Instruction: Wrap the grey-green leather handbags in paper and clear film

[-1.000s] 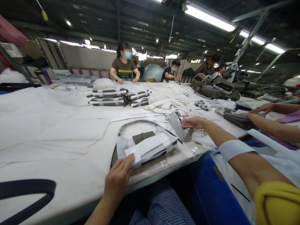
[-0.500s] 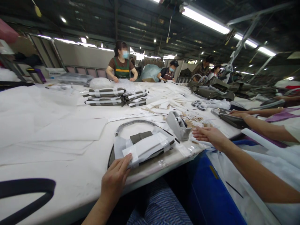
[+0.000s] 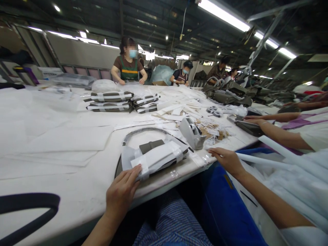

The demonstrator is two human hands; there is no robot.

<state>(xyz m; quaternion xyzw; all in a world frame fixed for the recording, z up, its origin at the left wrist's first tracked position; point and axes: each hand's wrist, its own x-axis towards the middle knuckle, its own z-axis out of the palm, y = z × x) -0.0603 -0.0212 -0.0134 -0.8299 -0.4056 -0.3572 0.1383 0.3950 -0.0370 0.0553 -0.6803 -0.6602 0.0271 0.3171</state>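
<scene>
A dark bag wrapped in white paper and clear tape (image 3: 157, 157) lies near the table's front edge, its handle arching behind it. At its left end, my left hand (image 3: 123, 188) has its fingers closed on the wrapping. My right hand (image 3: 227, 159) is over the front edge, right of the bag, fingers and thumb drawn together; anything between the fingertips is too small to make out. Just beyond that hand stands a grey tape dispenser (image 3: 191, 134). Clear tape pieces (image 3: 205, 158) stick to the table edge between bag and hand.
Wrapped dark bundles (image 3: 111, 96) are stacked at the back, near scissors (image 3: 214, 111) and paper scraps. Paper sheets (image 3: 77, 138) cover the left side. A blue bin (image 3: 225, 205) with white material sits at lower right. Another person's arms (image 3: 279, 128) reach in from the right.
My right hand's fingers were stretched out beside the dispenser; now they have drawn together nearer the table edge. My left hand stays on the bag. The view has shifted slightly.
</scene>
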